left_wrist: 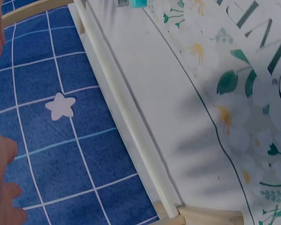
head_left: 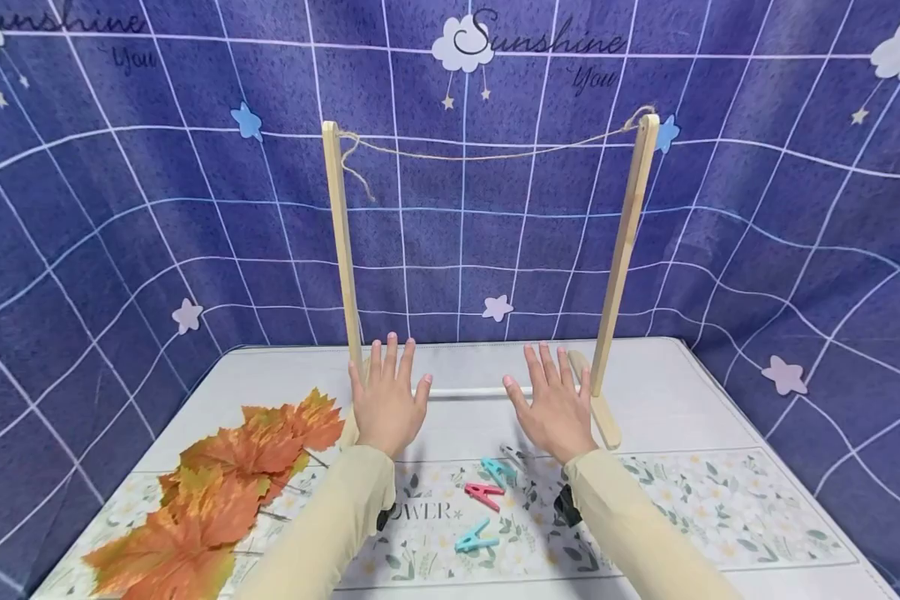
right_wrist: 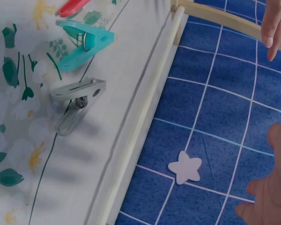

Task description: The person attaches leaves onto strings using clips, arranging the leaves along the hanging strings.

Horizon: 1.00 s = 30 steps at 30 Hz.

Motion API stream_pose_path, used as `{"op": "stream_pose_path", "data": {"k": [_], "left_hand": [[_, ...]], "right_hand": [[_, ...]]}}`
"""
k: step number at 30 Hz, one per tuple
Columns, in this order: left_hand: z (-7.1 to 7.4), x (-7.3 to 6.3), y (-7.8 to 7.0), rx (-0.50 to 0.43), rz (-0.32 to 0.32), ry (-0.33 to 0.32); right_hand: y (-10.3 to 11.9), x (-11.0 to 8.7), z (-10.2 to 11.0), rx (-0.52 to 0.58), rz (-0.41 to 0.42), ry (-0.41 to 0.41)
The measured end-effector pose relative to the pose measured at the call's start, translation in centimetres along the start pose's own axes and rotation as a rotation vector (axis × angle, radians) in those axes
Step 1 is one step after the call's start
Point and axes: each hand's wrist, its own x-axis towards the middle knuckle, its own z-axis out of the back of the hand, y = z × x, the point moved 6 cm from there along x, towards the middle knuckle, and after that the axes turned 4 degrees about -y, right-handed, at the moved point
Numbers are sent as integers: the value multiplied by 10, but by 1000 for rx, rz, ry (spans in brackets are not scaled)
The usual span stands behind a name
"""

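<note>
My left hand (head_left: 390, 404), fingers spread, is held up near the foot of the left wooden post (head_left: 342, 242). Opposite it, my right hand (head_left: 555, 412) is spread the same way beside the right wooden post (head_left: 624, 258); both hold nothing. A thin twine (head_left: 465, 157) sags between the post tops, and a white rod (head_left: 468, 392) joins the posts low down. Between my forearms lie clothespins: a grey one (right_wrist: 94, 87), a teal one (head_left: 498, 472), a red one (head_left: 484, 495) and a nearer teal one (head_left: 476, 540). Orange artificial maple leaves (head_left: 195, 525) lie overlapping left of my left arm.
A white table cover (head_left: 690, 392) with a printed floral band (head_left: 720, 508) lies under everything. Blue grid-patterned cloth (head_left: 435, 233) with stars and clouds hangs behind and at both sides. The right post stands on a wooden foot (head_left: 606, 423).
</note>
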Motion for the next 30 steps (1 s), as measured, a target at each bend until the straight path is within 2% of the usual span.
{"op": "stream_pose_path", "data": {"k": [8, 15, 22, 30], "left_hand": [[10, 1, 11, -38, 5, -29], [26, -1, 24, -86, -5, -141], [41, -2, 37, -91, -39, -236], [54, -3, 55, -50, -48, -215]], "right_hand": [[3, 1, 7, 43, 14, -49], [4, -1, 13, 77, 16, -74], [7, -2, 15, 112, 44, -68], [8, -1, 15, 121, 62, -49]]}}
